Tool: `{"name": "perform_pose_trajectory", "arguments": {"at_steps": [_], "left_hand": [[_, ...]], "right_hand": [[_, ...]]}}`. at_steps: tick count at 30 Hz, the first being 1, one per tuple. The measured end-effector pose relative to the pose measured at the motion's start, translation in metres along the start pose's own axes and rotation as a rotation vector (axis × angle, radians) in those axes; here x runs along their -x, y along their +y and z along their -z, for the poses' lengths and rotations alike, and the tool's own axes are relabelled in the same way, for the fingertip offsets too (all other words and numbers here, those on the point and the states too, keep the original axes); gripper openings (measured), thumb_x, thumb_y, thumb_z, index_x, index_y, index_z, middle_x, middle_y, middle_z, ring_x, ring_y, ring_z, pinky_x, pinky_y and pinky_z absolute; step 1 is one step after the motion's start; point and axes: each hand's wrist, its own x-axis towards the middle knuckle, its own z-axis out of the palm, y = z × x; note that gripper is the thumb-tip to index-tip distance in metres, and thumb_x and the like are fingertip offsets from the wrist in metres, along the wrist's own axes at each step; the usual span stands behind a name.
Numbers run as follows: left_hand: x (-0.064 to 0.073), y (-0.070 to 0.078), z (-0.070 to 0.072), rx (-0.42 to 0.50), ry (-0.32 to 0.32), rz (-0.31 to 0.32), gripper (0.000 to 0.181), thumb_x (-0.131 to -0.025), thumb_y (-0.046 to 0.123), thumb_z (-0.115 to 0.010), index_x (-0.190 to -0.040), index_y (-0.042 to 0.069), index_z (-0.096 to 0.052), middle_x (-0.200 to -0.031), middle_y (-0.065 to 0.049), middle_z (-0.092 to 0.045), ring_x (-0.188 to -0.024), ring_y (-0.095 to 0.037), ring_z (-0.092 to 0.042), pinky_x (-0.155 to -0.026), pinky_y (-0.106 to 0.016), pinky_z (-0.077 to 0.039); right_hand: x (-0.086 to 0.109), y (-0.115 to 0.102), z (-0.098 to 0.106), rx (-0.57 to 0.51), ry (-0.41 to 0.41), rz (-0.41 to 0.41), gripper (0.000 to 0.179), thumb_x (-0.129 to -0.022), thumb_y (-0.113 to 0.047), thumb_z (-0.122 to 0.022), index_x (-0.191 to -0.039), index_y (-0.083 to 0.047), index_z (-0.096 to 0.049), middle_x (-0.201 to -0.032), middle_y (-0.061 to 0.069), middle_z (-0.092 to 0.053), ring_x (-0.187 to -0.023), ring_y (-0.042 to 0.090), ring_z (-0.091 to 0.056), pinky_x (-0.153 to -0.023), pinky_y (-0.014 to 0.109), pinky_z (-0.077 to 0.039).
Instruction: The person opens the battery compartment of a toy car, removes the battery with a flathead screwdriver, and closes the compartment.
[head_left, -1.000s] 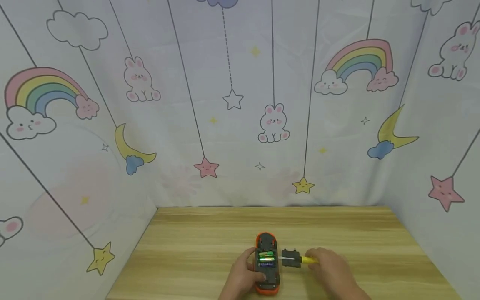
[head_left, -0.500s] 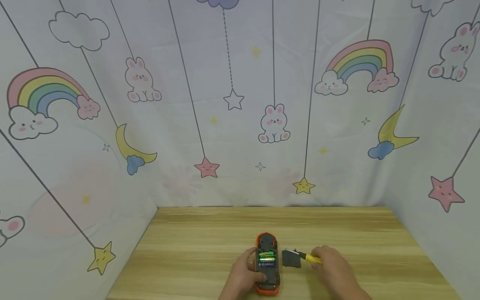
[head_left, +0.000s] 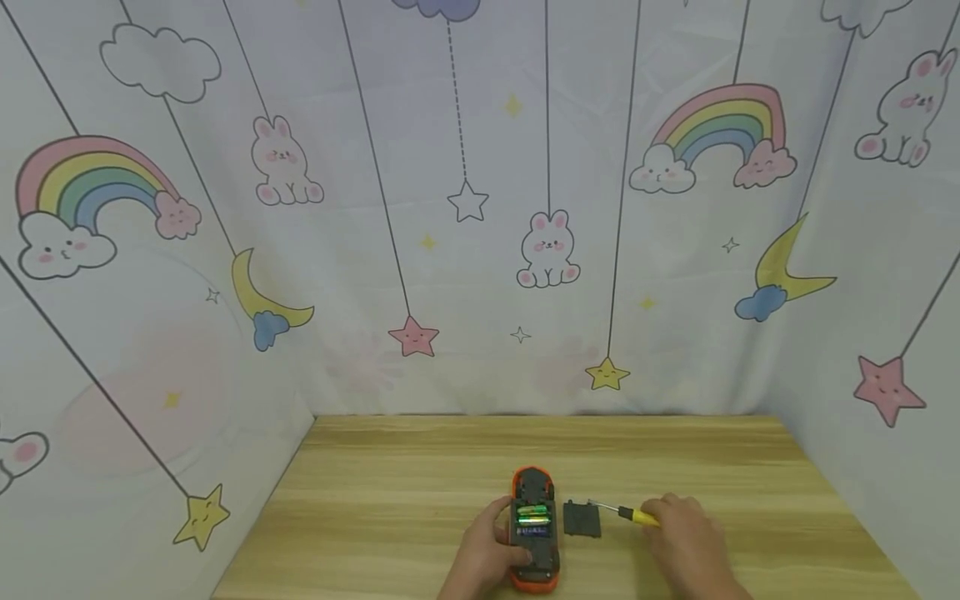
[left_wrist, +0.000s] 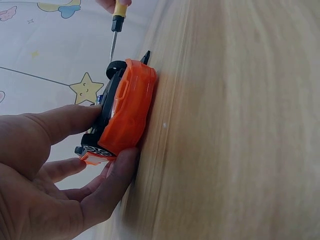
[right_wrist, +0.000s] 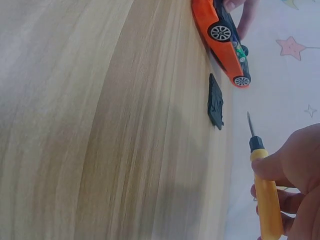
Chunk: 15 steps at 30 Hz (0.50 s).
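An orange toy car [head_left: 536, 575] lies upside down on the table, its dark underside facing up. Several batteries [head_left: 533, 520], green and blue-purple, sit in its open compartment. My left hand [head_left: 487, 546] grips the car from the left, thumb on the underside and fingers along the side, as the left wrist view shows. To the car's right lies a black battery cover [head_left: 582, 519], flat on the wood. My right hand [head_left: 686, 537] holds a screwdriver [right_wrist: 266, 197] by its yellow handle. Its metal shaft points left, the tip over the cover's upper edge in the head view.
The wood-grain table [head_left: 375, 492] reaches back to a white curtain [head_left: 480, 292] printed with rabbits, stars and rainbows. The curtain also hangs along both sides.
My right hand and the screwdriver have moved right, drawing the shaft away from the car and off most of the battery cover. My left hand and the car have stayed in place.
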Motion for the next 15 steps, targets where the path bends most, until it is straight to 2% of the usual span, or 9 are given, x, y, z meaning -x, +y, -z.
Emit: {"name": "perform_pose_trajectory", "arguments": {"at_steps": [7, 15], "left_hand": [[0.001, 0.000, 0.000, 0.005, -0.004, 0.024, 0.088, -0.073, -0.001, -0.086, -0.151, 0.007, -0.046, -0.091, -0.007, -0.067, -0.081, -0.019, -0.066, -0.074, -0.038, -0.053], [0.002, 0.000, 0.000, 0.007, -0.007, 0.006, 0.087, -0.074, 0.000, -0.085, -0.151, 0.008, -0.046, -0.091, -0.007, -0.068, -0.081, -0.019, -0.066, -0.073, -0.038, -0.053]], "right_hand": [[0.001, 0.011, -0.005, -0.020, 0.006, -0.010, 0.021, -0.082, -0.015, -0.077, -0.102, -0.014, -0.075, -0.093, 0.000, -0.065, -0.083, 0.019, -0.061, -0.066, 0.042, -0.046], [0.002, 0.017, -0.007, -0.072, -0.014, -0.037, 0.022, -0.084, -0.016, -0.075, -0.104, -0.007, -0.072, -0.089, 0.001, -0.064, -0.077, 0.014, -0.058, -0.068, 0.042, -0.052]]}}
